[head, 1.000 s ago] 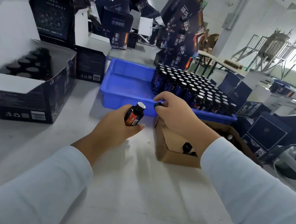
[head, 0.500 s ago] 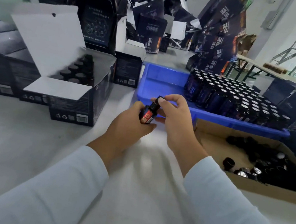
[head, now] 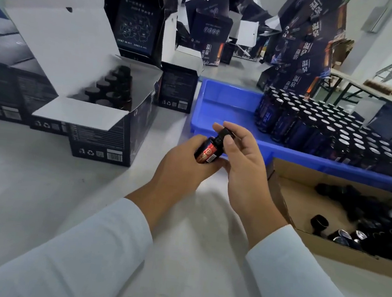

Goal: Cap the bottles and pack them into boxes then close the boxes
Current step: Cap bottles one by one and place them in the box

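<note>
One bottle was gripped tilted in the left hand, just before the blue tray, so the cap, pinched by the right hand, could presumably be twisted on.

The cap, held apart from the bottle a second ago, now sits on its neck, pinched by the right hand; the left hand tilts the bottle further rightward.
</note>
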